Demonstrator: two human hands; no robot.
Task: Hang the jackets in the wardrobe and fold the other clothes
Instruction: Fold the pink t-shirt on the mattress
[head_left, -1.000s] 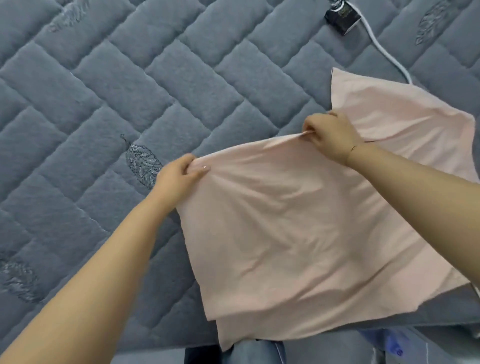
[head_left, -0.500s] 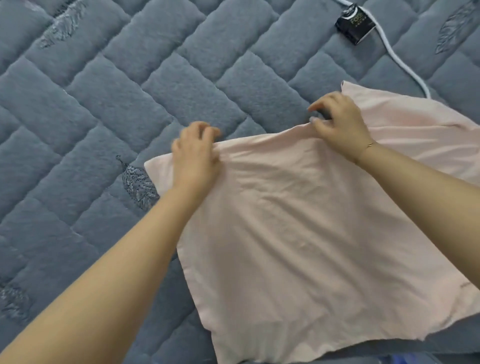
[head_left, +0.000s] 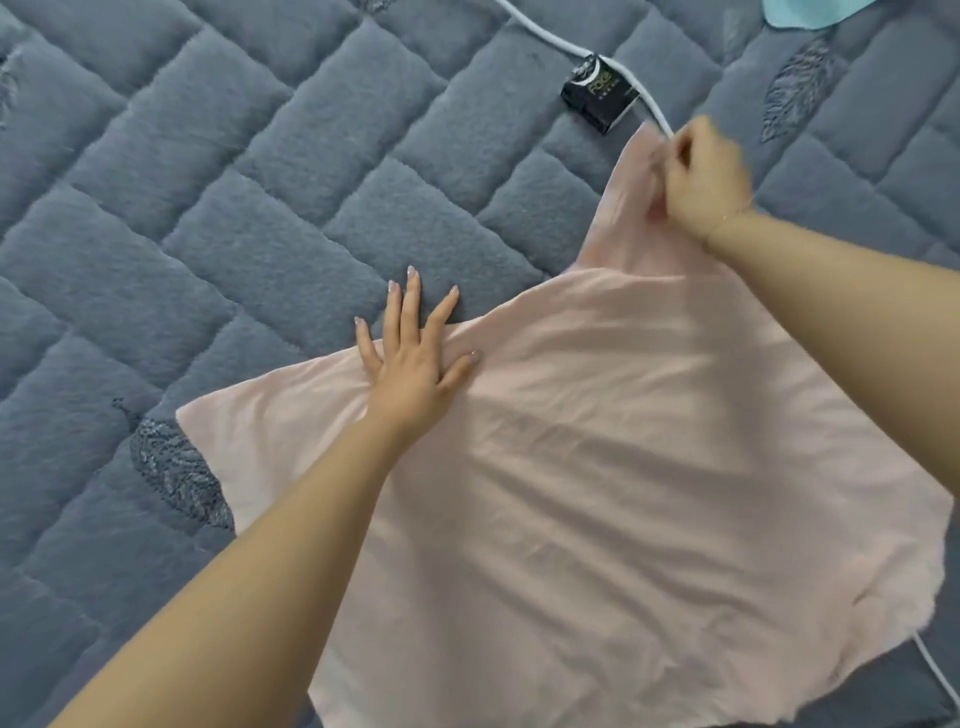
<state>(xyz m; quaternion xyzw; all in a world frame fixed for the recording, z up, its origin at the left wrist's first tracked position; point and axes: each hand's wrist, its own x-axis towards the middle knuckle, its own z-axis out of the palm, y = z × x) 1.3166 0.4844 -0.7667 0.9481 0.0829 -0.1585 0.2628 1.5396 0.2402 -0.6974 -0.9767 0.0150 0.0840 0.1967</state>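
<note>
Flat and spread-fingered, the left hand (head_left: 415, 371) presses the pink garment's (head_left: 597, 493) far edge onto the grey quilted mattress (head_left: 260, 208), while the right hand (head_left: 704, 176) pinches its raised corner beside a black box (head_left: 598, 98) and white cable (head_left: 550, 39).

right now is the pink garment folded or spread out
Mostly spread: the pink garment lies flat on the bed, one corner lifted by the right hand.

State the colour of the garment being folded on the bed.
Pale pink garment, plain with no pattern; seen in the head view.
</note>
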